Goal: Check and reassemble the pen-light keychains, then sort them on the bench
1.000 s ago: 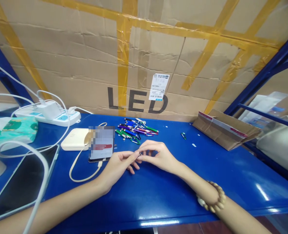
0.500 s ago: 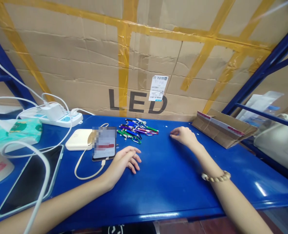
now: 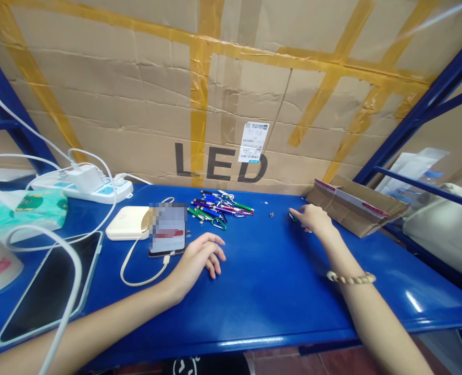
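My left hand (image 3: pixel 199 258) rests on the blue table (image 3: pixel 262 297) with its fingers loosely spread, holding nothing, just right of a phone (image 3: pixel 167 232). My right hand (image 3: pixel 313 219), with a bead bracelet on the wrist, reaches to the far right. Its fingertips are pinched on a small green carabiner clip (image 3: pixel 291 216). A tiny metal piece (image 3: pixel 272 214) lies alone on the table to the left of that hand. A pile of coloured pen-shaped keychain lights with clips (image 3: pixel 220 206) lies at the back, between the two hands.
A cream power bank (image 3: pixel 125 223) is cabled to the phone. A power strip (image 3: pixel 86 188), a tissue pack (image 3: pixel 27 208) and a dark tablet (image 3: pixel 47 291) sit at the left. A flat cardboard package (image 3: pixel 356 207) lies at the right. A large taped carton marked LED (image 3: pixel 223 104) forms the back wall.
My hands were together at the table's middle; the right hand went to the back, left the tiny metal piece there, then shifted right to the green carabiner. The left hand stayed put.
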Demonstrator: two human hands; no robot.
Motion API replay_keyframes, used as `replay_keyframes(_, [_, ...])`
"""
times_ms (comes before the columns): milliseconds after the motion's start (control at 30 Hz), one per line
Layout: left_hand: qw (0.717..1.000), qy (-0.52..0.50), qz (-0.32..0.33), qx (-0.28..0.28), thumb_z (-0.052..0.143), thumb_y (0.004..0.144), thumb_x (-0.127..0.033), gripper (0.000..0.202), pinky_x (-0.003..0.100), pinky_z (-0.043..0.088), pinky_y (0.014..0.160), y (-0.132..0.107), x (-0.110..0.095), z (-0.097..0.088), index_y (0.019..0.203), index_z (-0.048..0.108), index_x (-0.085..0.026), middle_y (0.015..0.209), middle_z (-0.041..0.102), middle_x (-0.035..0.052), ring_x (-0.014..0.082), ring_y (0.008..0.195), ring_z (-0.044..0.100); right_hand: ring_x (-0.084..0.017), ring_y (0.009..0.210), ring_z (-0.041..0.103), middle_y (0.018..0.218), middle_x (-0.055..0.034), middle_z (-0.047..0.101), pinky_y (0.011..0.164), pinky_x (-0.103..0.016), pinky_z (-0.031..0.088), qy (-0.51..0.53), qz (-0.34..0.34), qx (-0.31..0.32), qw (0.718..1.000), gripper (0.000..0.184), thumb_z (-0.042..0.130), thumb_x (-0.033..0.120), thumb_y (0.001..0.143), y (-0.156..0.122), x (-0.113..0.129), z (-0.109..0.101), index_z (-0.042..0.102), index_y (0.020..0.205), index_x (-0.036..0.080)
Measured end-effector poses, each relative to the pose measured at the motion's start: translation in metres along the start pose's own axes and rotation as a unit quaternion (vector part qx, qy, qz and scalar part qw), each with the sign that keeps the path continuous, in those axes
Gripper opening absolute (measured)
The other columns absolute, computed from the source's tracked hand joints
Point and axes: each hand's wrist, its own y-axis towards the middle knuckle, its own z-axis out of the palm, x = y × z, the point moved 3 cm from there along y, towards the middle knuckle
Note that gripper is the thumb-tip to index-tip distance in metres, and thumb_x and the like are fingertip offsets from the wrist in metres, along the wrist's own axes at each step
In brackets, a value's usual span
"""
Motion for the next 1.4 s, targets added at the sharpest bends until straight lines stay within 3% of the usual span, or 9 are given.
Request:
replay_keyframes(233, [1.0, 0.001, 0.005, 0.004, 0.046, 0.073, -0.028, 0.017, 0.021, 0.04, 0.042, 0.0, 0.001, 0.0, 0.085, 0.046, -0.016, 0.064, 0.056, -0.0015, 0.01, 0.047, 0.054, -0.013, 0.052, 0.063, 0.083, -0.0099, 0.07, 0.045, -0.02, 0.05, 0.095, -0.083, 0.032, 0.991, 0.027, 0.059, 0.026, 0.077, 0.005, 0.008, 0.018, 0.066, 0.098, 0.01])
replay_keyframes(400, [1.0, 0.0, 0.005, 0.003, 0.047, 0.072, -0.029, 0.018, 0.021, 0.04, 0.042, 0.0, 0.001, 0.0, 0.085, 0.046, -0.016, 0.064, 0.056, -0.0013, 0.0104, 0.047, 0.054, -0.014, 0.067, 0.066, 0.084, -0.0085, 0.07, 0.048, -0.018, 0.053, 0.164, -0.175, 0.033, 0.97, 0.031, 0.048, 0.032, 0.085, -0.002, 0.024, 0.019, 0.066, 0.1, 0.011])
replay_keyframes(600, [1.0, 0.001, 0.006, 0.004, 0.046, 0.072, -0.029, 0.018, 0.021, 0.039, 0.042, 0.0, 0.001, 0.0, 0.084, 0.046, -0.016, 0.063, 0.056, -0.0015, 0.0101, 0.046, 0.053, -0.017, 0.07, 0.066, 0.085, -0.0068, 0.07, 0.067, -0.024, 0.052, 0.129, -0.265, -0.026, 0.955, 0.03, 0.066, 0.035, 0.071, -0.01, 0.037, 0.019, 0.068, 0.091, 0.013])
replay_keyframes(700, [1.0, 0.006, 0.008, 0.007, 0.045, 0.073, -0.028, 0.017, 0.021, 0.039, 0.042, -0.001, 0.001, 0.0, 0.085, 0.046, -0.016, 0.063, 0.056, -0.0014, 0.0098, 0.046, 0.053, -0.015, 0.068, 0.065, 0.081, -0.0056, 0.07, 0.068, -0.023, 0.05, 0.112, -0.269, -0.021, 0.956, 0.017, 0.063, 0.023, 0.073, -0.014, 0.041, 0.021, 0.068, 0.086, 0.013])
replay_keyframes(833, [1.0, 0.007, 0.016, 0.009, 0.044, 0.074, -0.028, 0.016, 0.02, 0.038, 0.041, -0.001, 0.002, 0.001, 0.084, 0.046, -0.016, 0.063, 0.055, -0.0017, 0.0094, 0.046, 0.052, -0.015, 0.072, 0.063, 0.096, -0.0094, 0.064, 0.07, -0.027, 0.049, 0.098, -0.276, -0.081, 0.953, 0.022, 0.057, 0.022, 0.078, -0.03, 0.051, 0.017, 0.066, 0.095, 0.013])
replay_keyframes(967, [0.999, 0.029, 0.044, 0.01, 0.043, 0.076, -0.028, 0.014, 0.019, 0.036, 0.041, -0.003, 0.004, 0.003, 0.083, 0.047, -0.016, 0.062, 0.053, -0.0022, 0.0079, 0.045, 0.049, -0.018, 0.091, 0.059, 0.105, -0.0081, 0.059, 0.08, -0.031, 0.048, 0.147, -0.41, -0.11, 0.893, 0.03, 0.048, 0.033, 0.086, -0.07, 0.081, 0.019, 0.062, 0.108, 0.018])
replay_keyframes(1033, [0.997, 0.046, 0.058, 0.014, 0.043, 0.076, -0.027, 0.014, 0.018, 0.036, 0.041, -0.004, 0.006, 0.004, 0.083, 0.048, -0.015, 0.062, 0.053, -0.0025, 0.007, 0.045, 0.048, -0.02, 0.108, 0.051, 0.116, -0.0089, 0.055, 0.093, -0.036, 0.041, 0.159, -0.509, -0.073, 0.843, 0.037, 0.048, 0.037, 0.086, -0.093, 0.098, 0.026, 0.054, 0.119, 0.02])
replay_keyframes(1133, [0.996, 0.06, 0.065, 0.019, 0.042, 0.077, -0.026, 0.013, 0.018, 0.035, 0.042, -0.004, 0.008, 0.004, 0.083, 0.048, -0.016, 0.062, 0.053, -0.0028, 0.0067, 0.046, 0.048, -0.022, 0.12, 0.041, 0.131, -0.0089, 0.046, 0.097, -0.042, 0.036, 0.119, -0.58, -0.001, 0.806, 0.042, 0.044, 0.041, 0.088, -0.115, 0.113, 0.037, 0.048, 0.127, 0.024])
replay_keyframes(1400, [0.996, 0.061, 0.067, 0.015, 0.042, 0.077, -0.027, 0.014, 0.018, 0.035, 0.042, -0.003, 0.009, 0.003, 0.084, 0.049, -0.016, 0.062, 0.054, -0.0031, 0.007, 0.046, 0.047, -0.019, 0.098, 0.054, 0.1, -0.0061, 0.063, 0.087, -0.036, 0.038, 0.073, -0.567, -0.022, 0.82, 0.023, 0.046, 0.033, 0.089, -0.107, 0.109, 0.039, 0.063, 0.099, 0.019])
